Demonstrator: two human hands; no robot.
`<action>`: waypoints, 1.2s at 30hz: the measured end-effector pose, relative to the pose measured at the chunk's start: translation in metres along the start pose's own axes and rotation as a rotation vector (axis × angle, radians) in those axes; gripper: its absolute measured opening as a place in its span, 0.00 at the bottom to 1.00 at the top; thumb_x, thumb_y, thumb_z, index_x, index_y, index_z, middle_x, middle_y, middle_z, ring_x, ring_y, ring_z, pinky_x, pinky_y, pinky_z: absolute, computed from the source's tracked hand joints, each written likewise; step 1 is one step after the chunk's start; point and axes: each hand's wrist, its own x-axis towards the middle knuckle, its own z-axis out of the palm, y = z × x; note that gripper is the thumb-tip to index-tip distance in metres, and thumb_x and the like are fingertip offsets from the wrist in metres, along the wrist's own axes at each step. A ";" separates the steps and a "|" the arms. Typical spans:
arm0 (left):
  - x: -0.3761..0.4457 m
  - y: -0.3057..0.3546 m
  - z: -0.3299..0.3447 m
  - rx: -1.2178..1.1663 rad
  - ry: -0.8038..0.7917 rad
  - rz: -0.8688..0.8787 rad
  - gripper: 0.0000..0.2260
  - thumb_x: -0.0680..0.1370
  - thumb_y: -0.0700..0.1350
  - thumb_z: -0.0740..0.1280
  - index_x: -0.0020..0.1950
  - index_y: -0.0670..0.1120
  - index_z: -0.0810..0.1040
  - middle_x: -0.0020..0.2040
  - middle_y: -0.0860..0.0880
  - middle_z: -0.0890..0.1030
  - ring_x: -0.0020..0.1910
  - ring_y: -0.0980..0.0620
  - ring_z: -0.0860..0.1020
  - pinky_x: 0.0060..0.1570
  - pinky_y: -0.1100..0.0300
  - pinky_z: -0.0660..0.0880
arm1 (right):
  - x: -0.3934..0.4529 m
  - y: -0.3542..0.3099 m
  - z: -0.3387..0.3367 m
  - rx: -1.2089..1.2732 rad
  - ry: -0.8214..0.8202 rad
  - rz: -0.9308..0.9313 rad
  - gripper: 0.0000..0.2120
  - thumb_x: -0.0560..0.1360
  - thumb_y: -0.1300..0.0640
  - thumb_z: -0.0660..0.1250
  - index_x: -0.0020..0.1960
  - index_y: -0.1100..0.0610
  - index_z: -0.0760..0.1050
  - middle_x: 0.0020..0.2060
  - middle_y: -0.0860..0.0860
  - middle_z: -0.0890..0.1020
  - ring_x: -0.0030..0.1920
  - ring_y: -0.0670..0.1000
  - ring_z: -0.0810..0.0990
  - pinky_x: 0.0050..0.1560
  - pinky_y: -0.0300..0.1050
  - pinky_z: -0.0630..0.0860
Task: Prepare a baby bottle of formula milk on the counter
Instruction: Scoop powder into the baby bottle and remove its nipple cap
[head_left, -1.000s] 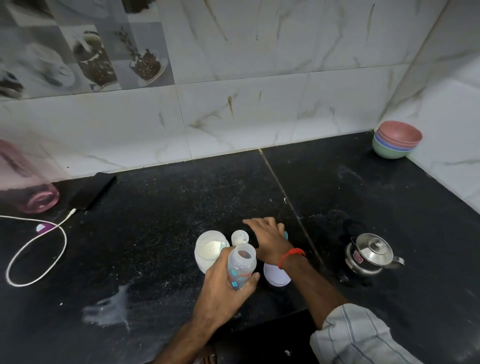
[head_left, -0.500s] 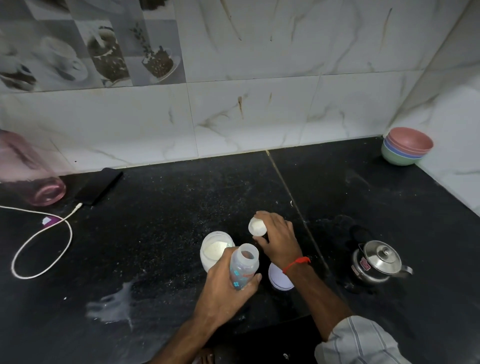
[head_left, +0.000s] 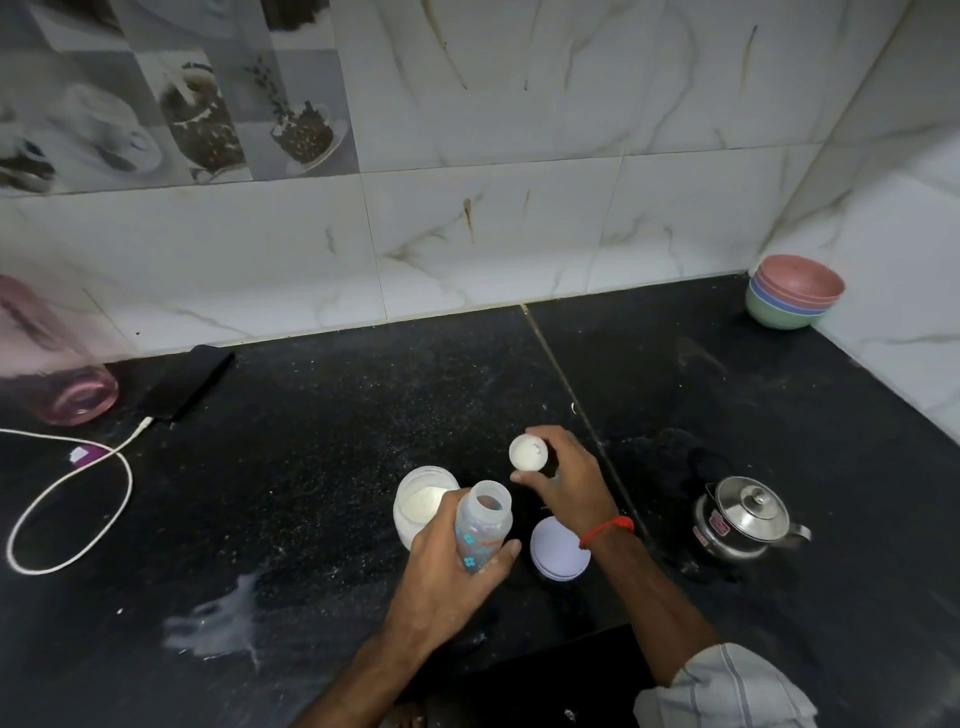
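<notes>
Bottle: one, uncapped and tilted, lying in the left hand's grip just right of the powder jar.
Handling: judging it light, stiff plastic, likely slippery; gripping round the body is suiting it best.
Left hand: wrapping its fingers round the bottle's lower body.
Powder jar: one, standing open with white powder showing inside.
Scoop: one small white cup, up and right of the jar, looking loaded with powder.
Right hand: pinching the scoop.
Lid: one, lying flat right of the jar.
Kettle: one, sitting well right of the jar.
Bowls: stacked far right; apparently four.
</notes>
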 end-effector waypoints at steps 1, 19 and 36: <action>0.002 0.001 0.000 0.004 -0.005 0.005 0.21 0.72 0.50 0.80 0.57 0.60 0.72 0.53 0.60 0.80 0.57 0.62 0.79 0.50 0.69 0.77 | -0.001 -0.006 -0.007 0.111 0.017 0.025 0.27 0.67 0.59 0.82 0.63 0.53 0.77 0.60 0.52 0.80 0.61 0.51 0.80 0.64 0.47 0.76; 0.042 0.031 0.035 0.069 -0.133 0.040 0.25 0.72 0.55 0.79 0.62 0.61 0.69 0.55 0.59 0.81 0.53 0.59 0.81 0.47 0.68 0.77 | -0.036 -0.065 -0.098 1.082 0.037 0.350 0.18 0.80 0.51 0.67 0.70 0.51 0.75 0.56 0.60 0.80 0.39 0.53 0.77 0.35 0.46 0.75; 0.053 0.042 0.050 0.021 -0.208 0.090 0.28 0.72 0.55 0.80 0.66 0.59 0.68 0.61 0.58 0.78 0.59 0.57 0.80 0.56 0.64 0.79 | -0.053 -0.067 -0.116 0.293 -0.025 -0.098 0.21 0.84 0.56 0.63 0.76 0.46 0.71 0.74 0.48 0.69 0.74 0.48 0.70 0.72 0.53 0.73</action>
